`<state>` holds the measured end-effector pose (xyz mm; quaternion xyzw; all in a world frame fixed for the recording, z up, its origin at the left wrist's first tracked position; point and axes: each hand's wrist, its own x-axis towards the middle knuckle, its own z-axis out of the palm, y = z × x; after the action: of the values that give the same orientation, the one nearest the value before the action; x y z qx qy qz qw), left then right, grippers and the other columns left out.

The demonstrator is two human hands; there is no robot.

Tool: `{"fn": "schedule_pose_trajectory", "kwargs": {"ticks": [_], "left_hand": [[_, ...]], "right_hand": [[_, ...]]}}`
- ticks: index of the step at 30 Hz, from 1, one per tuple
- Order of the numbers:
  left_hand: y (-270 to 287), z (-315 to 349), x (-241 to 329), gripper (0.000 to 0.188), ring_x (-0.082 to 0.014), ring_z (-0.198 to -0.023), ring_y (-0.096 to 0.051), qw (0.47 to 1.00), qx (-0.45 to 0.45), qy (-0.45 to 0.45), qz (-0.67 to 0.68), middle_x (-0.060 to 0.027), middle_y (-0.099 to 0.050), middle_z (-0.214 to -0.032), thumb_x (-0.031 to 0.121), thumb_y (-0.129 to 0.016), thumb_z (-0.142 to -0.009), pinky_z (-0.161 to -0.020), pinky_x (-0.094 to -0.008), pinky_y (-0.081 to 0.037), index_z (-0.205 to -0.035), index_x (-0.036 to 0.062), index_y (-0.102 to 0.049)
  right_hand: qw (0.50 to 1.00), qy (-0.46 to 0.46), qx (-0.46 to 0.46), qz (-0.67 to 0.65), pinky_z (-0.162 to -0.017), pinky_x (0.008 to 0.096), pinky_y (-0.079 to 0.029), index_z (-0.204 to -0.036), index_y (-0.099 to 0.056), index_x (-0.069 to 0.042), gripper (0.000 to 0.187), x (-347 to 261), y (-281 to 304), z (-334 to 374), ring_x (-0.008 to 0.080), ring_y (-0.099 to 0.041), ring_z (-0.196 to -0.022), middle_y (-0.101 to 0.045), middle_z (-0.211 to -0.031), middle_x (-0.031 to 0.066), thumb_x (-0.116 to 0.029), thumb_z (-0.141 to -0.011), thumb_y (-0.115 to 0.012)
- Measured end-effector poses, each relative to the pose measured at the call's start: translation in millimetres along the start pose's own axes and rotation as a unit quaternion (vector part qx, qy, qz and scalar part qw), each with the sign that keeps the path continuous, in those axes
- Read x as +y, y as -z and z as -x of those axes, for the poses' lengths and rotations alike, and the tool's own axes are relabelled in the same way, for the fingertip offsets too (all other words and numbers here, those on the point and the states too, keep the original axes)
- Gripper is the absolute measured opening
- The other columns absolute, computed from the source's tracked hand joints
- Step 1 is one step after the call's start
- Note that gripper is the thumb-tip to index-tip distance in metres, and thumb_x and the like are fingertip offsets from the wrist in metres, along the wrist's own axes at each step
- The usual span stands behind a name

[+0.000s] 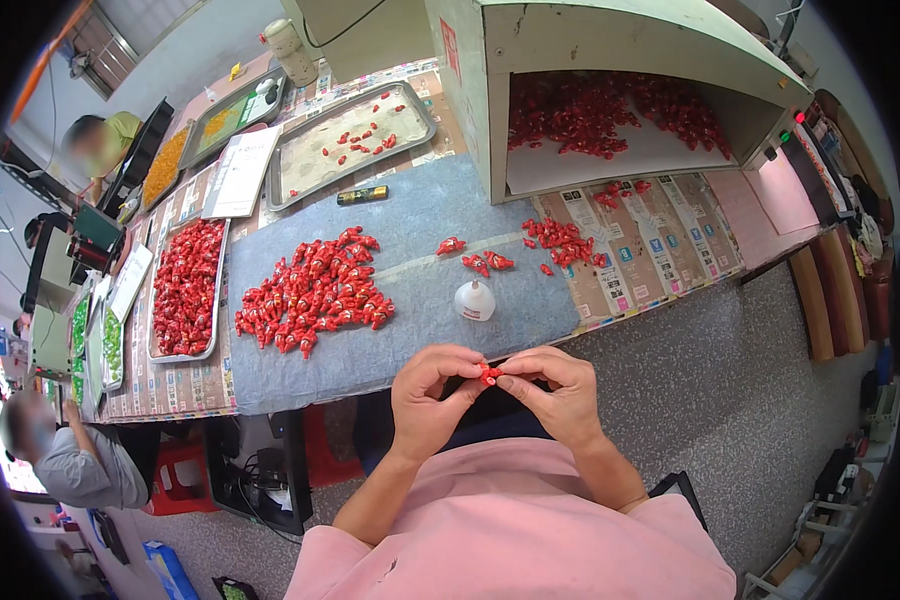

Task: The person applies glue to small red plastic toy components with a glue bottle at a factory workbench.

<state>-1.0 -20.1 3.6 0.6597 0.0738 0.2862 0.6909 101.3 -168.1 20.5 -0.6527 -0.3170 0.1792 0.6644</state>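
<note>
Just off the near edge of the table, my left hand [432,398] and my right hand [558,394] meet, pinching a small red plastic figure [489,374] between thumbs and fingertips. Most of the figure is covered by the fingers. Beyond them on a blue cloth [420,225] stands a white squeeze bottle [474,300]. A few loose red figures [487,262] lie behind the bottle. A big pile of the same red figures [315,290] spreads to the left, and a smaller pile of red pieces [562,242] sits to the right.
A metal tray heaped with red pieces [187,290] lies at the left. Farther back are a metal tray [315,165] with scattered pieces, a dark battery-like cylinder [362,195] and white paper [242,170]. An open-fronted box [497,120] holds more red pieces. Two people sit at the left.
</note>
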Motion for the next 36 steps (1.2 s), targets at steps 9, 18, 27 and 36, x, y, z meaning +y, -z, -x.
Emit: {"fn": "schedule_pose_trajectory", "kwargs": {"ticks": [9, 18, 27, 36], "left_hand": [[0.6, 1.1, 2.5, 0.022, -0.0180, -0.091, -0.067, 0.999, 0.002, -0.007, -0.034, -0.0111, -0.069, -0.101, -0.013, -0.074, -0.075, -0.080, -0.0276, -0.055, -0.091, 0.0026, -0.073], [1.0, -1.8, 2.0, 0.021, -0.0210, -0.088, -0.069, 0.988, -0.017, -0.095, -0.121, -0.0104, -0.072, -0.095, -0.011, -0.075, -0.072, -0.077, -0.0289, -0.056, -0.087, 0.0037, -0.074], [-0.8, -0.6, -4.0, 0.021, -0.0204, -0.090, -0.069, 0.992, -0.009, -0.076, -0.101, -0.0111, -0.071, -0.097, -0.013, -0.073, -0.074, -0.078, -0.0285, -0.056, -0.087, 0.0030, -0.074], [1.7, -0.6, 2.7, 0.021, -0.0195, -0.100, -0.065, 0.986, -0.009, 0.105, 0.129, -0.0121, -0.066, -0.106, -0.010, -0.071, -0.081, -0.090, -0.0306, -0.054, -0.099, 0.0002, -0.069]], "right_hand": [[1.000, 0.021, -0.016, 0.005, -0.073, 0.0258, -0.053, -0.092, -0.074, -0.001, 0.013, -0.1, 4.9, 0.1, 0.0162, -0.068, -0.082, -0.072, -0.089, 0.0093, 0.000, -0.079, -0.077], [0.997, 0.064, -0.002, 0.053, -0.072, 0.0279, -0.054, -0.090, -0.073, -0.002, 0.012, -2.3, 2.2, 0.5, 0.0186, -0.069, -0.081, -0.072, -0.088, 0.0103, 0.002, -0.079, -0.075], [0.995, 0.075, 0.004, 0.073, -0.072, 0.0305, -0.055, -0.091, -0.072, -0.002, 0.015, 1.8, 3.2, -0.1, 0.0223, -0.069, -0.081, -0.071, -0.088, 0.0115, 0.005, -0.078, -0.073], [0.986, 0.128, -0.002, 0.104, -0.070, 0.0289, -0.054, -0.094, -0.072, -0.002, 0.015, -5.1, 5.6, -4.7, 0.0209, -0.068, -0.081, -0.071, -0.090, 0.0100, 0.002, -0.080, -0.074]]}}
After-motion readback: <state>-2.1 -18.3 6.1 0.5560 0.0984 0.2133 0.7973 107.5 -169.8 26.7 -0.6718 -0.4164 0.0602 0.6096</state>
